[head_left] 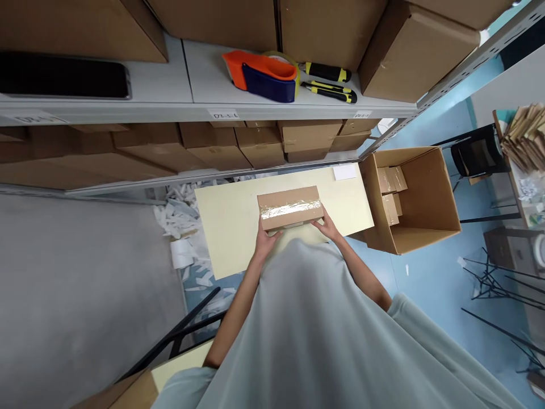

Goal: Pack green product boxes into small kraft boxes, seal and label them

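The left hand (pixel 264 242) grips the left end of a small box (pixel 290 200), its thumb along the near edge and its fingers up the side. The right hand (pixel 327 226) grips the box's right near corner, thumb on the near side. The box lies between the two hands, over the worktop (pixel 230 227) in front of the person; whether it rests on the surface or is held just above it, I cannot tell. A shiny strip of clear tape (pixel 293 208) runs along its upper face.

Near the worktop's far right corner lies a white slip (pixel 344 172). Just beside the right end stands an open carton (pixel 430 196) with small packed boxes (pixel 392 179) inside. Off the left end, paper scraps (pixel 170 218) are heaped around a white roll (pixel 182 253).

Beyond the worktop, a lower shelf holds a row of cardboard boxes (pixel 259 150). On the upper shelf (pixel 170 76), an orange and blue tape dispenser (pixel 266 76) lies beside two black and yellow cutters (pixel 327 72), with a dark phone (pixel 63 75) well to the left.
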A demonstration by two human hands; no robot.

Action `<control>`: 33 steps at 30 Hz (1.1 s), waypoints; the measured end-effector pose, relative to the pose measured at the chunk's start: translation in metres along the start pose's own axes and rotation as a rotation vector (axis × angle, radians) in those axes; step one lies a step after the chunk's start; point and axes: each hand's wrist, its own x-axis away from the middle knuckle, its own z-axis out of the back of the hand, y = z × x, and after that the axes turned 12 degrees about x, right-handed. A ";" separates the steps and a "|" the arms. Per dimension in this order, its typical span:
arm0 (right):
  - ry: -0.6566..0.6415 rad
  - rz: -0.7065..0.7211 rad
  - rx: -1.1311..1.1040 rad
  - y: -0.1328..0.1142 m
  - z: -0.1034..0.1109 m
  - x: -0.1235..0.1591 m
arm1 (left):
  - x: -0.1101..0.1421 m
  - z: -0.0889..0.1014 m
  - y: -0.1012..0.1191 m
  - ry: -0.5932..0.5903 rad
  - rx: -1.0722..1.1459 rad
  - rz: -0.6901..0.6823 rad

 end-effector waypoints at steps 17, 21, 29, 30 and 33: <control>-0.162 -0.077 0.033 0.014 0.054 -0.063 | -0.024 -0.027 0.031 0.115 -0.106 0.162; -0.118 0.053 0.130 0.033 0.068 -0.077 | -0.022 -0.047 0.038 0.290 -0.340 0.085; -0.019 0.162 0.301 0.057 0.126 -0.175 | -0.042 -0.157 0.087 0.085 -0.486 -0.274; -0.016 0.167 0.305 0.060 0.131 -0.188 | -0.043 -0.169 0.091 0.038 -0.488 -0.273; 0.129 0.106 0.343 0.075 0.147 -0.218 | -0.043 -0.193 0.099 -0.056 -0.505 -0.265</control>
